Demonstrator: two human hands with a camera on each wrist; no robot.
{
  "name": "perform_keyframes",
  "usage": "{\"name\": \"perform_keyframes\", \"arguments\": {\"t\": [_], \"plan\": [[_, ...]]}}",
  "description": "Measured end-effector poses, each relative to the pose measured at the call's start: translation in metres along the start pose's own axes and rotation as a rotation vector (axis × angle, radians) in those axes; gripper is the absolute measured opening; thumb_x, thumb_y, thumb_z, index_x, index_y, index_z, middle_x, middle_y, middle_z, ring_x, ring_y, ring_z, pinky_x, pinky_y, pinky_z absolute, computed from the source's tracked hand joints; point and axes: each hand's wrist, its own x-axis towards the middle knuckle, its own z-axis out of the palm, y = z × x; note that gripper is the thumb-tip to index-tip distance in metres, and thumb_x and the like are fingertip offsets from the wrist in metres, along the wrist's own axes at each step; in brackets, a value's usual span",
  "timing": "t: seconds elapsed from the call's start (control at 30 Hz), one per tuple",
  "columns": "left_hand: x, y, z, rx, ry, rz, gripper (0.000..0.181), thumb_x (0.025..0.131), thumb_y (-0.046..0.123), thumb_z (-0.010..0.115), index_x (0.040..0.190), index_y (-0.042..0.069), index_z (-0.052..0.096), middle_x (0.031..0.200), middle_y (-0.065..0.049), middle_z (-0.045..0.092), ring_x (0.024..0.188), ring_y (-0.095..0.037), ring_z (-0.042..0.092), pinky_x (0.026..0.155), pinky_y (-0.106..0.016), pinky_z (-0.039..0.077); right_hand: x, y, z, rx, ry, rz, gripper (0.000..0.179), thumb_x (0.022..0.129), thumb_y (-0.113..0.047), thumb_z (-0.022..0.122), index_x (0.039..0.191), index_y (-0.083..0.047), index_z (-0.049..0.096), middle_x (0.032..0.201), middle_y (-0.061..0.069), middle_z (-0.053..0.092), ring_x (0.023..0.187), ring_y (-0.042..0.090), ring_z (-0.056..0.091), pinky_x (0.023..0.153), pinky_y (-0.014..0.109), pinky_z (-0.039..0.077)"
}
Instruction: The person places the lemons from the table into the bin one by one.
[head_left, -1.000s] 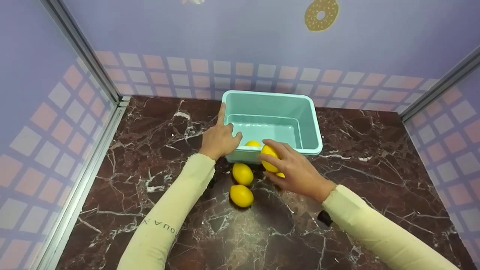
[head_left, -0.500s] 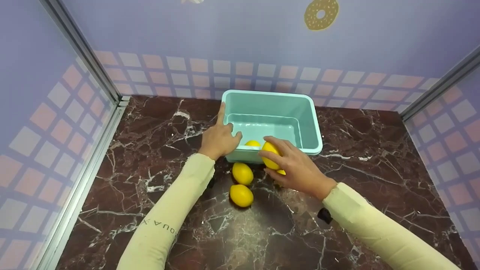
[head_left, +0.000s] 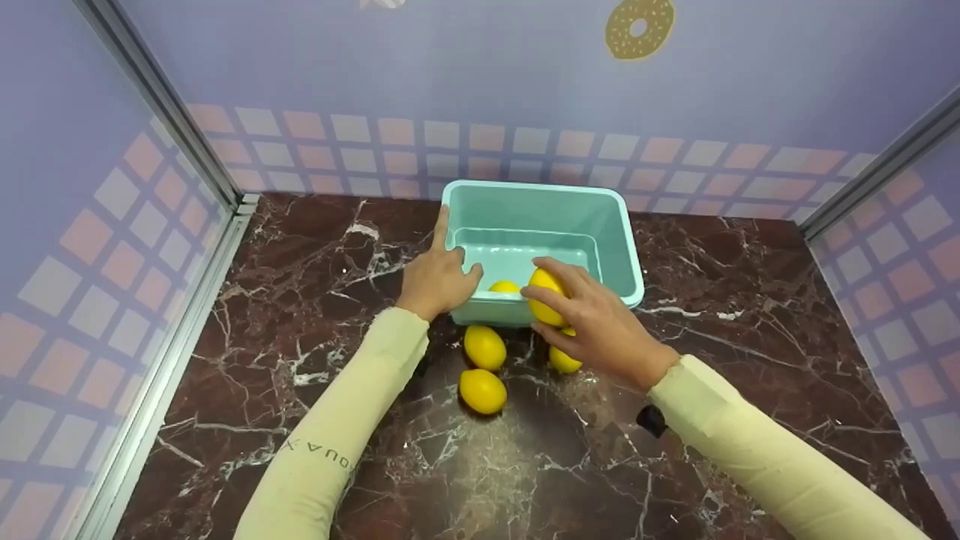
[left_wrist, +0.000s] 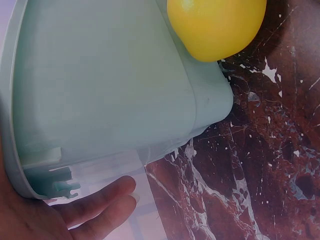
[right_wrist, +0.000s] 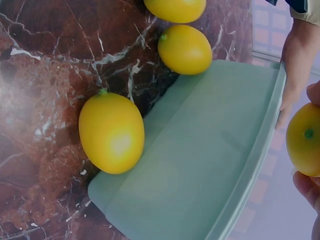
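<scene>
A light teal plastic tub (head_left: 544, 202) stands near the back wall, with one lemon (head_left: 504, 287) inside by its front wall. My left hand (head_left: 439, 281) rests on the tub's left front corner, index finger straight along the rim; two straight fingers (left_wrist: 107, 205) show outside the wall in the left wrist view. My right hand (head_left: 596, 315) grips another lemon (head_left: 547, 296) between thumb and fingers, overlapping the tub's front rim. On the tabletop in front lie two lemons, a rear one (head_left: 485, 348) and a nearer one (head_left: 483, 391). A third lemon (head_left: 565, 356) is partly hidden beneath the right hand.
The dark red marbled tabletop (head_left: 337, 420) is bounded by a back wall (head_left: 480, 67) with printed tiles and a side wall at left and right. A metal rail (head_left: 169, 367) runs along the left edge. A small black object (head_left: 651, 420) sits by the right cuff.
My right hand has moved slightly up and right with the lemon, baring more of the lemon on the table below it. The left hand stays on the tub.
</scene>
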Motion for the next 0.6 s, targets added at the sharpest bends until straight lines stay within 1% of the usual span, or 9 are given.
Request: {"name": "perform_keyframes", "arguments": {"t": [0.13,0.33,0.43,0.6], "plan": [[0.0002,-0.0006,0.0004,-0.002,-0.002,-0.001,0.053,0.096,0.046,0.041,0.122,0.007,0.065,0.165,-0.001,-0.01,0.068,-0.025,0.06,0.062,-0.04,0.05,0.0005,0.0014,-0.0008,-0.008,0.008,-0.003,0.044,0.085,-0.022,0.073,0.127,-0.021,0.06,0.152,0.008,0.038,0.132,0.027,0.045,0.095,0.045,0.05],[0.0002,-0.0016,0.0012,-0.006,-0.004,0.001,0.053,0.096,0.045,0.042,0.124,0.007,0.065,0.165,-0.001,-0.01,0.067,-0.025,0.06,0.06,-0.039,0.049,0.0005,0.0039,-0.0012,-0.014,0.005,-0.023,0.041,0.088,-0.024,0.07,0.127,-0.021,0.06,0.152,0.009,0.038,0.132,0.027,0.045,0.096,0.043,0.05],[0.0004,-0.0015,0.0011,-0.002,-0.001,0.001,0.053,0.096,0.046,0.041,0.122,0.007,0.066,0.165,-0.001,-0.009,0.068,-0.025,0.06,0.06,-0.039,0.049,0.0006,0.0059,-0.0018,-0.006,0.004,-0.023,0.041,0.088,-0.023,0.07,0.127,-0.02,0.06,0.152,0.009,0.038,0.134,0.027,0.043,0.098,0.043,0.049],[-0.0001,-0.0006,0.0006,-0.006,0.003,0.003,0.053,0.095,0.047,0.041,0.117,0.007,0.067,0.165,-0.001,-0.008,0.068,-0.026,0.06,0.061,-0.04,0.049,0.0003,0.0085,-0.0023,-0.014,0.0,-0.019,0.042,0.088,-0.023,0.07,0.128,-0.021,0.059,0.152,0.01,0.038,0.132,0.027,0.045,0.093,0.043,0.051]]}}
